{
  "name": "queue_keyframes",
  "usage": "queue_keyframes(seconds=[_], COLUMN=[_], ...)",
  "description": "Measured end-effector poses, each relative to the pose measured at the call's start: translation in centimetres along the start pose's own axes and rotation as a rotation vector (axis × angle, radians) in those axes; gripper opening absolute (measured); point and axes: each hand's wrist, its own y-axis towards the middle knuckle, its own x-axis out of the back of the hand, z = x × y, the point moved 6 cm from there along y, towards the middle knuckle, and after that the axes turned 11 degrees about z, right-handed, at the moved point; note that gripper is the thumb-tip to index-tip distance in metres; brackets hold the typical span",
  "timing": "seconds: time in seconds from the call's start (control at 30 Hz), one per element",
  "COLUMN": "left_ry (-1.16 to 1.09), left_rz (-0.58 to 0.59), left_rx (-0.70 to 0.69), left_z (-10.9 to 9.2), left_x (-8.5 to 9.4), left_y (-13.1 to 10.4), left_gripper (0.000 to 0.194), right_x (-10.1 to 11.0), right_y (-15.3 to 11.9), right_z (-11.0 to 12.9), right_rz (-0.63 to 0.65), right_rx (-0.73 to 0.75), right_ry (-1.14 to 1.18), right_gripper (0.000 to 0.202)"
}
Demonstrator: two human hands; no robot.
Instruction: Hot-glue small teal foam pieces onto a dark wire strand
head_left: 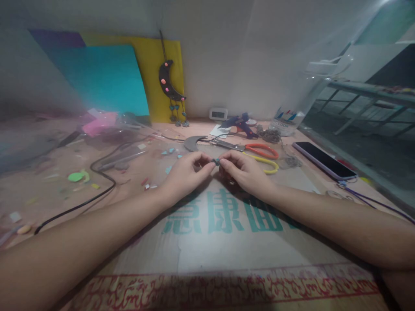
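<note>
Fingertips [210, 166] of left hand [185, 171] and right hand [245, 171] pinch a tiny dark-teal piece [216, 161] (shape, material unclear), probably to steady it.

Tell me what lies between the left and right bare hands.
In the head view, a tiny dark-green piece lies there, held by the left hand and the right hand; its shape and material cannot be made out.

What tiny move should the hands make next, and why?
Perhaps gently squeeze the small teal-and-dark piece: the left hand and right hand both pinch it, and similar-coloured pieces hang below the dark crescent moon. It's too small to tell whether its parts are joined.
</note>
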Motion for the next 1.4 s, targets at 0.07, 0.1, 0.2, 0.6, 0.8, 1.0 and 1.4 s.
queue_keyframes(seconds=[0.07, 0.1, 0.2, 0.6, 0.8, 1.0, 1.4], left_ry=[-0.006, -0.005, 0.013, -0.081, -0.161, -0.141, -0.254], left_rz=[0.002, 0.0, -0.03, -0.048, 0.035, 0.065, 0.034], left_rx=[-0.002, 0.001, 0.027, 0.092, 0.087, 0.062, 0.081], left_z=[-0.1, -0.1, -0.2, 0.9, 0.9, 0.8, 1.2], left_x=[0.1, 0.1, 0.5, 0.6, 0.1, -0.3, -0.3], left_y=[0.0, 0.0, -0.1, 0.1, 0.2, 0.2, 0.5], left_gripper=[0.012, 0.012, 0.012, 0.017, 0.019, 0.012, 0.015], right_x=[0.1, 0.2, 0.4, 3.4, 6.7, 7.9, 11.5], right_y=[0.0, 0.0, 0.0, -0.5, -0.6, -2.0, -1.9], right_z=[0.0, 0.0, 0.1, 4.7, 5.8, 7.2, 8.3], right_rz=[0.008, 0.012, 0.042, 0.27, 0.326, 0.527, -0.006], right_rx=[0.012, 0.006, -0.024, -0.064, -0.052, -0.092, 0.052], right_ry=[0.02, 0.015, -0.118, -0.757, -0.638, -0.44, -0.457], right_gripper=[0.023, 0.024, 0.024, 0.028, 0.028, 0.022, 0.018])
